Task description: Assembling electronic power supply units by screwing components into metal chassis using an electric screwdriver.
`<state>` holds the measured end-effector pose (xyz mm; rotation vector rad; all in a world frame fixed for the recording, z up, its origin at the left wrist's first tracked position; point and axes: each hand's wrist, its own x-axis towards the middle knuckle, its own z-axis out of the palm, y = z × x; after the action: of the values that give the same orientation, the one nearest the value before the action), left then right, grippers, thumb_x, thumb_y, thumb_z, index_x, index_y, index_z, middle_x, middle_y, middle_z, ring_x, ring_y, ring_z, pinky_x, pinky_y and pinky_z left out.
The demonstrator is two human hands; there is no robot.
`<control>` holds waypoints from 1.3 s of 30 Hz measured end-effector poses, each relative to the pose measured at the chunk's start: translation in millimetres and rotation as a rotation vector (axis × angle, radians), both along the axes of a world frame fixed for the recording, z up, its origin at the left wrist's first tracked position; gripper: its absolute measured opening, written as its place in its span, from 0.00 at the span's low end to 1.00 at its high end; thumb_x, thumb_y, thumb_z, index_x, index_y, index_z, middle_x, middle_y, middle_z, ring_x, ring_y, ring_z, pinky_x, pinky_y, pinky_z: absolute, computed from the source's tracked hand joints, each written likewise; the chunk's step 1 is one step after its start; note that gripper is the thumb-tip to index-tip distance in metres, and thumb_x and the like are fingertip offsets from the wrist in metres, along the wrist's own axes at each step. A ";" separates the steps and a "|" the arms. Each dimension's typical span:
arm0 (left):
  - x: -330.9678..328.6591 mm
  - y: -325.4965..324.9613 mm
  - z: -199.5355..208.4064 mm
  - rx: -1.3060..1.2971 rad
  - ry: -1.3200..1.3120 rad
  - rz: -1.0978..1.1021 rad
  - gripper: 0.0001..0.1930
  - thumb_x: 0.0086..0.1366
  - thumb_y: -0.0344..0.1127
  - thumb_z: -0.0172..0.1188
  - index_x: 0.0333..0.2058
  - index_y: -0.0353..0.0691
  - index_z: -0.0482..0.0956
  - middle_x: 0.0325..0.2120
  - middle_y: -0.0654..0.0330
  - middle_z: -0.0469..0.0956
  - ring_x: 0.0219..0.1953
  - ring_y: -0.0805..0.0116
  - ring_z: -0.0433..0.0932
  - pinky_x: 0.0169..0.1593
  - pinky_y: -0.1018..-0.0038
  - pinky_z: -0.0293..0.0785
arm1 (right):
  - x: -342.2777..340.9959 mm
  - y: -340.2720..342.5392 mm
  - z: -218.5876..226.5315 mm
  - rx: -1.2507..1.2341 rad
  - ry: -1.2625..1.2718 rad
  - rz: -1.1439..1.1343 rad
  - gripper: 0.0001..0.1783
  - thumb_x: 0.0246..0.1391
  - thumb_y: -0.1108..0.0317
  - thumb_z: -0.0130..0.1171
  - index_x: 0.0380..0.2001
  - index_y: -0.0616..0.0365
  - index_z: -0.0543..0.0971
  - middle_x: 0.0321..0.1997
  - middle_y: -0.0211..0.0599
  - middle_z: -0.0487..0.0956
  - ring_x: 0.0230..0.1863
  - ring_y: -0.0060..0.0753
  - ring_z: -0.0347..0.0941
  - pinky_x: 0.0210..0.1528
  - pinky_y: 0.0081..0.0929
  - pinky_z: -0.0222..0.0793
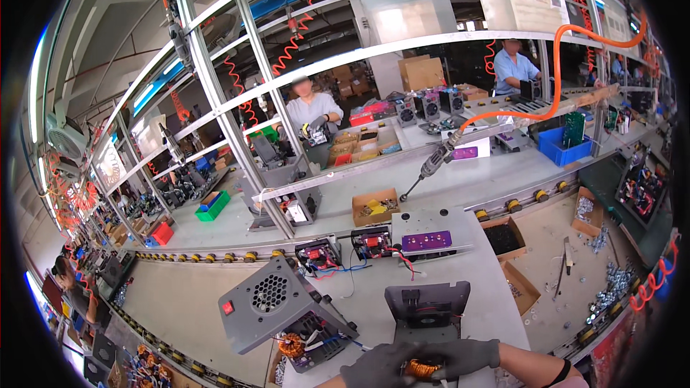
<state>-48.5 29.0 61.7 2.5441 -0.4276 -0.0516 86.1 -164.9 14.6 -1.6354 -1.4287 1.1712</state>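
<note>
My left hand (375,368) and my right hand (463,356), both in grey gloves, come together at the lower edge. Between them is a copper-wound coil (422,368), with the fingers of both closed around it; its underside is hidden. Just beyond my hands stands a dark grey metal housing (428,300), its upright panel facing me. To the left, a grey case (262,305) with a round perforated vent and a red switch rests tilted. Another copper coil (291,345) sits at its base beside dark heat sinks and wires.
Two small assemblies with red parts (374,243) and loose wires lie behind the housing, beside a metal plate with a purple board (427,241). A screwdriver (431,165) hangs from an orange hose. Cardboard boxes (521,287) stand right. Co-workers (310,111) work across the line.
</note>
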 end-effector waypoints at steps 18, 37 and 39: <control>-9.4 -18.3 -45.9 0.143 -0.179 0.152 0.27 0.51 0.55 0.65 0.47 0.50 0.74 0.36 0.60 0.78 0.37 0.59 0.79 0.38 0.65 0.75 | -22.6 -83.7 58.9 0.039 -1.431 -0.559 0.03 0.42 0.67 0.56 0.25 0.48 0.74 0.16 0.27 0.73 0.24 0.31 0.73 0.34 0.34 0.61; 63.9 -13.2 -18.1 0.504 0.058 -0.067 0.24 0.55 0.52 0.60 0.48 0.48 0.73 0.35 0.55 0.78 0.38 0.53 0.77 0.44 0.57 0.73 | -110.2 -74.7 -45.8 0.336 -0.357 -0.559 0.34 0.38 0.59 0.71 0.51 0.54 0.72 0.45 0.49 0.74 0.45 0.52 0.71 0.48 0.40 0.68; 73.9 -4.3 -3.2 0.499 -0.051 -0.035 0.24 0.54 0.52 0.60 0.48 0.48 0.73 0.36 0.54 0.78 0.39 0.53 0.77 0.44 0.58 0.73 | -123.0 -80.5 -44.3 0.346 -0.283 -0.665 0.34 0.41 0.57 0.70 0.52 0.55 0.71 0.46 0.46 0.75 0.45 0.46 0.72 0.46 0.38 0.70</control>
<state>25.4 24.6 58.6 3.0328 -0.5330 -0.1193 -36.9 -245.4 -29.7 -1.8524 -1.0287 0.3103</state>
